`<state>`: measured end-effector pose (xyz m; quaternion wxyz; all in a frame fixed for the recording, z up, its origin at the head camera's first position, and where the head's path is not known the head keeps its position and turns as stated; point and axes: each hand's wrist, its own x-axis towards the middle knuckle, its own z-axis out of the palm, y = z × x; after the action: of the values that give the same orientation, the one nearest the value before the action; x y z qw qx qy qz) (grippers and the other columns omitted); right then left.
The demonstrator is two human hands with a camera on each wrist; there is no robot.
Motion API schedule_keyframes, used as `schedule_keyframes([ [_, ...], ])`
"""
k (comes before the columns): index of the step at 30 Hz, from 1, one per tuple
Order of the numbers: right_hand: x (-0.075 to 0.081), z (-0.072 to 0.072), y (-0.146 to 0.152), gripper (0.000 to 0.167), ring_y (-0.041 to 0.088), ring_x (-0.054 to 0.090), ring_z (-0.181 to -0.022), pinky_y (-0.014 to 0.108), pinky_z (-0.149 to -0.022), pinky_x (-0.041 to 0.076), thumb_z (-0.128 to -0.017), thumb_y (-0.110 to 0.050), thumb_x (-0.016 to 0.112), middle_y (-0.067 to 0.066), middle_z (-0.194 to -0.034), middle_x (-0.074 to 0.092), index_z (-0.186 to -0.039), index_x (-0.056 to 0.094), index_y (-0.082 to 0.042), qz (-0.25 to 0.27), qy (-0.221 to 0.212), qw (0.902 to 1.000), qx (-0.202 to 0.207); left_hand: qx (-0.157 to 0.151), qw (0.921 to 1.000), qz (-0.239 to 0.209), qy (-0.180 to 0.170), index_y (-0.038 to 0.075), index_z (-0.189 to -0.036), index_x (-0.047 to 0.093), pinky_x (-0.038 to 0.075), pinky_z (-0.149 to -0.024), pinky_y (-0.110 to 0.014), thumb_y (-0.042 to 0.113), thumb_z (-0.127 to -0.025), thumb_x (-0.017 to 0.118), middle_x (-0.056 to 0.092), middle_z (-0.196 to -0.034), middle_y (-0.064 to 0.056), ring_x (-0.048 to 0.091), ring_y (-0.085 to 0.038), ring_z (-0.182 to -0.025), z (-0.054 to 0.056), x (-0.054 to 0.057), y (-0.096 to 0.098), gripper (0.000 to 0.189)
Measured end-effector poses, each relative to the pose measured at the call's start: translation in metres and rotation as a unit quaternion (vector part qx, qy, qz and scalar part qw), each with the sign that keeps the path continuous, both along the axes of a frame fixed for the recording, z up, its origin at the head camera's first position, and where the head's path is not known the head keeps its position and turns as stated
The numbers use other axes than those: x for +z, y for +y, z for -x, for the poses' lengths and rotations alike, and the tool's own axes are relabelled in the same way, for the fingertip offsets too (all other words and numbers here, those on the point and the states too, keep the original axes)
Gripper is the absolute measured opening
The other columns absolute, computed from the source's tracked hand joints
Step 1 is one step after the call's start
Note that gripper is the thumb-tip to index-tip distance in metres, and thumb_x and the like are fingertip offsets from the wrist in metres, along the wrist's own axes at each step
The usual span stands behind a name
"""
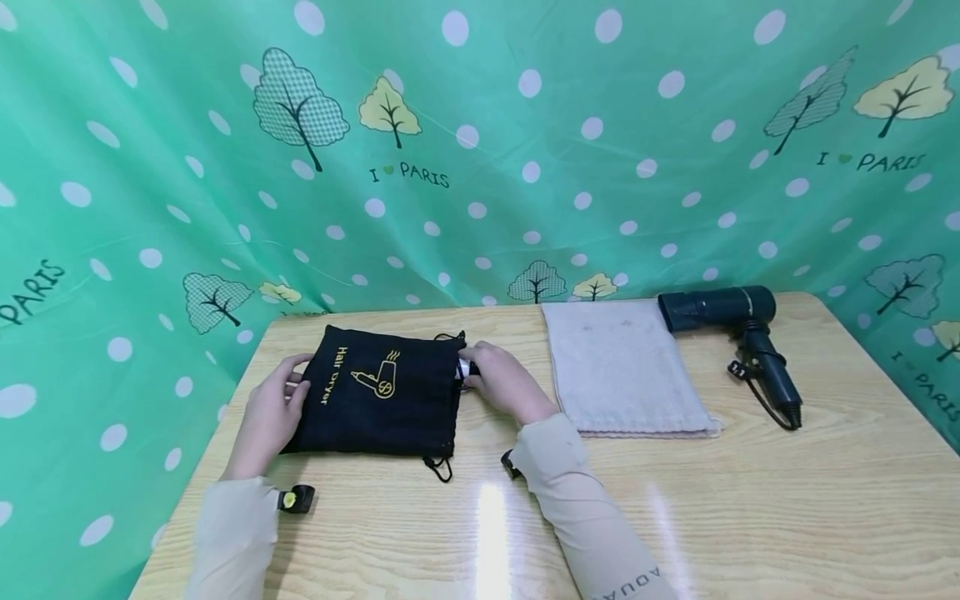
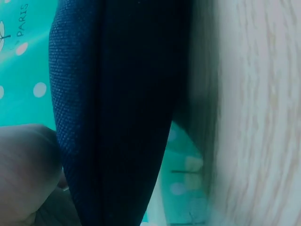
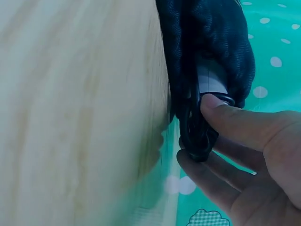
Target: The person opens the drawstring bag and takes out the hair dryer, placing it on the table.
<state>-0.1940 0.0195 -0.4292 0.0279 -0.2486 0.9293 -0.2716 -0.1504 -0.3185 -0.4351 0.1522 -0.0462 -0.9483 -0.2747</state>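
Note:
A black drawstring bag (image 1: 390, 400) printed "Hair Dryer" lies bulging on the table's left half, its mouth facing right. At its closed left end, my left hand (image 1: 270, 412) grips the edge. My right hand (image 1: 506, 379) is at the mouth, pinching the hair dryer's grey handle (image 3: 210, 77) and its looped black cord (image 3: 186, 127). Only the end of that handle shows; the rest is inside the cloth. In the left wrist view the bag's dark end (image 2: 127, 94) fills the middle, with part of my left hand (image 2: 26, 169) against it.
On the right of the wooden table (image 1: 420, 542) a folded pale towel (image 1: 626, 367) lies flat. Beside it is a dark hair dryer (image 1: 716, 308), its nozzle at the towel's corner and its cord by the handle. A green patterned curtain (image 1: 480, 225) hangs behind and to the sides.

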Motion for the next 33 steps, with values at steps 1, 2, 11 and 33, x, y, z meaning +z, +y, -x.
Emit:
schedule_keyframes([
  [1,-0.001,0.000,0.000,0.044,0.030,0.060,-0.122,0.038,-0.106,0.047,-0.094,-0.009,0.067,0.016,-0.128,0.063,-0.136,0.057,0.000,0.002,0.002,1.0000,0.002,0.001,1.0000,0.002,0.005,0.002,-0.136,0.053,0.055,-0.075,-0.056,-0.004,-0.098,0.053,0.065,-0.101,-0.026,0.067,-0.041,-0.086,0.000,0.000,0.000,0.039],
  [2,-0.001,0.000,0.000,0.044,0.030,0.060,-0.122,0.038,-0.106,0.047,-0.094,-0.009,0.067,0.016,-0.129,0.063,-0.136,0.057,0.000,0.005,0.002,1.0000,0.005,0.001,1.0000,0.004,0.007,0.002,-0.135,0.054,0.055,-0.075,-0.056,-0.005,-0.097,0.053,0.064,-0.100,-0.026,0.067,-0.040,-0.086,0.000,0.000,0.000,0.039],
  [11,-0.003,0.001,0.000,0.041,0.032,0.057,-0.122,0.040,-0.107,0.046,-0.094,-0.007,0.067,0.017,-0.127,0.064,-0.133,0.060,0.000,0.022,-0.011,0.9997,-0.007,0.007,0.9998,0.017,-0.007,0.000,-0.134,0.056,0.050,-0.072,-0.052,-0.008,-0.096,0.050,0.057,-0.098,-0.023,0.062,-0.036,-0.084,-0.004,0.002,0.000,0.039],
  [33,0.001,0.012,0.032,0.036,0.031,0.058,-0.120,0.044,-0.107,0.045,-0.092,-0.002,0.067,0.014,-0.126,0.065,-0.128,0.066,-0.006,0.029,-0.038,0.9969,-0.062,0.005,0.9998,0.010,-0.016,-0.002,-0.132,0.056,0.052,-0.075,-0.055,-0.007,-0.096,0.049,0.058,-0.103,-0.027,0.062,-0.041,-0.090,-0.008,0.007,-0.008,0.037],
])
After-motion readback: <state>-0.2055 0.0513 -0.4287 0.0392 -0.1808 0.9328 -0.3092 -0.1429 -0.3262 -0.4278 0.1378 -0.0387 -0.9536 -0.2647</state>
